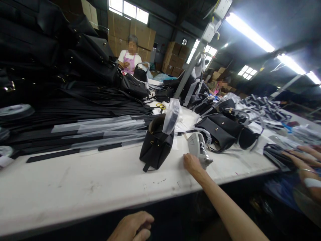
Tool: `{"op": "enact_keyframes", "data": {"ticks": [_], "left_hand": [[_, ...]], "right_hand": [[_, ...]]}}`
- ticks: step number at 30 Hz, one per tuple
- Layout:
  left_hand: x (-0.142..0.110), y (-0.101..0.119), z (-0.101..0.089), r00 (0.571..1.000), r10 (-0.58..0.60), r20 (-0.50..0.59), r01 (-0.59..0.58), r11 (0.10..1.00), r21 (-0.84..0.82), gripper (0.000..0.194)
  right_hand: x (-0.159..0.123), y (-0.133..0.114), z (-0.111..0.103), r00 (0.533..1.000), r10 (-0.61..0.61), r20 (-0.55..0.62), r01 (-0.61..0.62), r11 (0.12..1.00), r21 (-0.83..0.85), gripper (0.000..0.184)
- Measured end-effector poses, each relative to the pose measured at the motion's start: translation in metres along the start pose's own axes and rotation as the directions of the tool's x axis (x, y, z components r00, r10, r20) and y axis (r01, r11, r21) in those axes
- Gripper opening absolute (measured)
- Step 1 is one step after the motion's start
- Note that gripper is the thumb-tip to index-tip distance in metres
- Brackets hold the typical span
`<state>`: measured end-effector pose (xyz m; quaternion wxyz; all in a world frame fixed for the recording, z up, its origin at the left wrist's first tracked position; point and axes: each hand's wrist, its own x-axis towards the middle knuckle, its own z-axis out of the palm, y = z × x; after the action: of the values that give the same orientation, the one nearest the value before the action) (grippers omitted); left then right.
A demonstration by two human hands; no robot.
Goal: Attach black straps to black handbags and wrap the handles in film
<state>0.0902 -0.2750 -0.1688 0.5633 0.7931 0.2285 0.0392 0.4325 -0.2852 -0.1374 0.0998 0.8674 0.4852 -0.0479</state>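
Observation:
My right hand [193,164] reaches onto the white table, fingers closed at the near left edge of a grey tape dispenser [197,144]; its fingertips are partly hidden. My left hand [132,226] hangs in front of the table's near edge, fingers loosely bent, thumb apart, with nothing visible in it. Left of my right hand, a small black handbag [157,147] stands slightly tilted on the table. Its handle [172,115] is wrapped in clear plastic and rises above it.
Black straps [110,107], some in plastic, lie along the back left, below piled black bags [92,50]. More black handbags [218,129] lie to the right. A metal post [187,78] rises behind. Another person's hands [301,157] rest on black pieces at far right.

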Motion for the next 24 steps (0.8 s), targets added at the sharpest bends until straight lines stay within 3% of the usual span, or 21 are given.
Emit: {"op": "enact_keyframes", "data": {"ticks": [6,10,11,13,15,16,20,24], "left_hand": [[-0.001,0.019,0.001,0.995,0.083,-0.055,-0.083,0.997,0.008,0.023],[0.006,0.03,-0.004,0.956,0.201,-0.213,-0.207,0.978,-0.006,0.023],[0.01,0.034,-0.007,0.934,0.242,-0.262,-0.252,0.968,-0.003,0.026],[0.018,0.043,-0.012,0.884,0.328,-0.332,-0.342,0.939,0.018,0.036],[0.026,0.051,-0.015,0.858,0.381,-0.344,-0.396,0.918,0.03,0.044],[0.029,0.055,-0.016,0.865,0.376,-0.332,-0.391,0.92,0.025,0.044],[0.034,0.056,-0.015,0.942,0.169,-0.291,-0.2,0.976,-0.08,0.011],[0.031,0.049,-0.015,0.935,0.028,-0.354,-0.092,0.982,-0.166,0.014]], "right_hand": [[-0.014,-0.002,-0.013,0.998,0.002,-0.068,0.004,0.996,0.084,0.025],[-0.052,-0.018,-0.017,0.991,-0.131,0.028,0.117,0.95,0.29,0.02],[-0.064,-0.025,-0.019,0.975,-0.205,0.09,0.149,0.895,0.42,0.019],[-0.089,-0.041,-0.027,0.906,-0.381,0.185,0.144,0.689,0.71,0.016],[-0.11,-0.055,-0.038,0.839,-0.511,0.188,0.079,0.457,0.886,0.013],[-0.118,-0.06,-0.044,0.824,-0.54,0.17,0.062,0.386,0.921,0.013],[-0.13,-0.067,-0.06,0.843,-0.524,0.116,0.018,0.244,0.97,0.023],[-0.132,-0.072,-0.054,0.895,-0.443,0.06,0.03,0.194,0.981,0.06]]}}
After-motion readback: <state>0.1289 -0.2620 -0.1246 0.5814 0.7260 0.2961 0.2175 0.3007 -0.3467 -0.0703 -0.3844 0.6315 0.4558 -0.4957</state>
